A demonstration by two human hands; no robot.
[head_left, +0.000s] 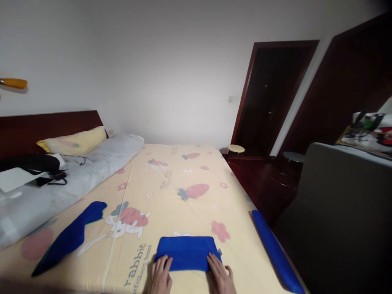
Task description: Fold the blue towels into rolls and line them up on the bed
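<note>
A dark blue cloth [72, 237] is seen spread out well to the left of the folded blue cloth [187, 253], on the yellow bedsheet [171, 192]. The folded cloth's near edge is pressed flat by the left hand [161, 277] and right hand [221, 278], fingers extended, nothing clasped. A blue roll [275, 253] lies to its right.

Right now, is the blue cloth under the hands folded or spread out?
Folded. The blue cloth lies as a compact, thick rectangle on the bed sheet, with the left hand and right hand on its near edge.
</note>
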